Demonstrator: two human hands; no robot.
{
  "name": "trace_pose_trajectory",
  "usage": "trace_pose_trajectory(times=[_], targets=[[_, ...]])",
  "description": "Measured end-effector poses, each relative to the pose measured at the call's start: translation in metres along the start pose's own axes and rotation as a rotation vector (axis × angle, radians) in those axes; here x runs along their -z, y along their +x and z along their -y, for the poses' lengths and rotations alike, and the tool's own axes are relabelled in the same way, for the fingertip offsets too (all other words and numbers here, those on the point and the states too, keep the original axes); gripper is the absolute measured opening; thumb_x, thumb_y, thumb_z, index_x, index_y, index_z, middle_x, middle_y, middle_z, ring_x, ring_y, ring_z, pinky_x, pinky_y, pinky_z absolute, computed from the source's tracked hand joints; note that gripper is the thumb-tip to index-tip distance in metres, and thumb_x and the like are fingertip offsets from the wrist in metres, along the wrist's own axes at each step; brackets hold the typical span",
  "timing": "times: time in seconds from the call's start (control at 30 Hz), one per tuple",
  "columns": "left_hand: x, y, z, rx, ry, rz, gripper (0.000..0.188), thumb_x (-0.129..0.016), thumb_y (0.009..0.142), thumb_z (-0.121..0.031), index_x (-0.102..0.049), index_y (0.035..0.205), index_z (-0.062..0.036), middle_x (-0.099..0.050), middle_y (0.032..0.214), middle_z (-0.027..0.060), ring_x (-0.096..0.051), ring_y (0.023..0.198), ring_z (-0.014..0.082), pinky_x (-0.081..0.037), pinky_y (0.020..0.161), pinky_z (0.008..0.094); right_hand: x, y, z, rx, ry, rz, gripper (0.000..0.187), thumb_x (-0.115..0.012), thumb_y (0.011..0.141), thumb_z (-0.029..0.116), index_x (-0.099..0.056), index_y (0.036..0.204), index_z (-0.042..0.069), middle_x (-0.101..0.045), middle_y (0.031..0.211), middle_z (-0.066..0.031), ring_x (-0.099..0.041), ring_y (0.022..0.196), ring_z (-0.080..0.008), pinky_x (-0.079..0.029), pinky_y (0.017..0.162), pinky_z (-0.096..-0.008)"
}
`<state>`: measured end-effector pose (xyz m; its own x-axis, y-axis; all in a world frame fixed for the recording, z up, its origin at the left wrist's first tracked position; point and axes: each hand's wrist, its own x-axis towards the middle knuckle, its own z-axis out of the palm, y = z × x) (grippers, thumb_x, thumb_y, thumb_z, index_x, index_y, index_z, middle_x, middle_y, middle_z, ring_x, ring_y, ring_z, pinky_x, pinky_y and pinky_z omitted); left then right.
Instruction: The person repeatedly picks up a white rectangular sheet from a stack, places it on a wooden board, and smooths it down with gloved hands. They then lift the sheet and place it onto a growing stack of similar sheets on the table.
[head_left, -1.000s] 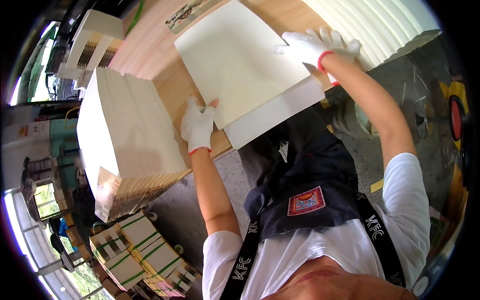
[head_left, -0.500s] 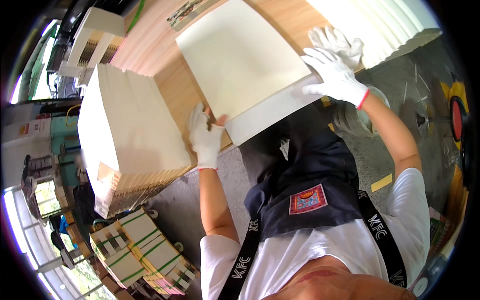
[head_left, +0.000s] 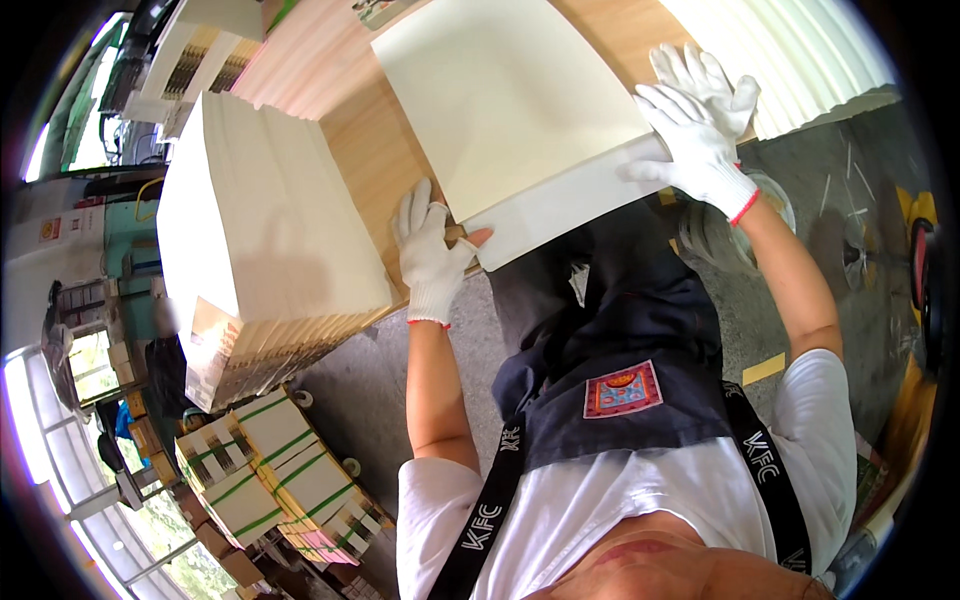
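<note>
A large cream sheet [head_left: 510,100] lies on the wooden tabletop, with a smooth white strip [head_left: 570,205] along its near edge, overhanging the table's front. My left hand [head_left: 432,250], in a white knitted glove with the thumb tip bare, rests at the near left corner. Its fingers stretch over the wood and its thumb touches the strip's end. On the right side, my gloved right hand [head_left: 700,145] lies flat with spread fingers, its thumb over the strip. Just beyond it sits another white glove [head_left: 695,70], partly covered; whether it is worn I cannot tell.
A tall stack of cream sheets [head_left: 270,210] stands to the left, and a fanned white pile [head_left: 790,60] at the far right. Green-strapped bundles [head_left: 280,470] sit low at the left. A round, clear-looking object [head_left: 725,235] is below the table's right edge.
The whole view has shifted, so the table and sheet appear farther right and higher. My left thumb has moved onto the strip's corner. My right hand keeps its place beside the sheet.
</note>
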<state>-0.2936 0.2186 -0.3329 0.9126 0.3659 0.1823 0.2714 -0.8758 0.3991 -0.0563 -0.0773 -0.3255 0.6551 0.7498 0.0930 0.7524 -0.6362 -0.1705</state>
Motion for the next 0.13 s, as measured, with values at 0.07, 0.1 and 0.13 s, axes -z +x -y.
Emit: trace_pose_trajectory(times=[0.07, 0.1, 0.13], targets=[[0.0033, 0.002, -0.0029, 0.021, -0.03, 0.027, 0.069, -0.085, 0.069, -0.034, -0.061, 0.124, 0.0018, -0.045, 0.148, 0.0208, -0.035, 0.138, 0.0395, -0.029, 0.115, 0.0459, 0.0003, 0.001, -0.0021, -0.019, -0.009, 0.043, 0.094, -0.062, 0.082, 0.068, -0.039, 0.15, 0.007, -0.033, 0.158, -0.0102, -0.026, 0.148, -0.0258, -0.023, 0.121, -0.0399], [0.0034, 0.0044, -0.0006, 0.037, -0.111, 0.042, 0.072, -0.085, 0.07, -0.034, -0.06, 0.128, 0.0007, -0.044, 0.149, 0.0206, -0.033, 0.14, 0.0385, -0.026, 0.116, 0.0455, 0.0022, 0.0006, -0.0021, -0.03, -0.009, 0.071, 0.095, -0.061, 0.082, 0.069, -0.037, 0.151, 0.007, -0.032, 0.159, -0.0107, -0.024, 0.148, -0.0266, -0.023, 0.122, -0.0394], [0.0041, 0.0075, 0.0047, 0.054, -0.189, 0.053, 0.074, -0.084, 0.07, -0.034, -0.059, 0.131, -0.0005, -0.044, 0.149, 0.0203, -0.032, 0.142, 0.0376, -0.024, 0.118, 0.045, 0.005, 0.0022, -0.001, -0.039, -0.009, 0.093, 0.097, -0.06, 0.083, 0.069, -0.034, 0.152, 0.007, -0.031, 0.159, -0.0111, -0.023, 0.149, -0.0274, -0.022, 0.122, -0.0389]])
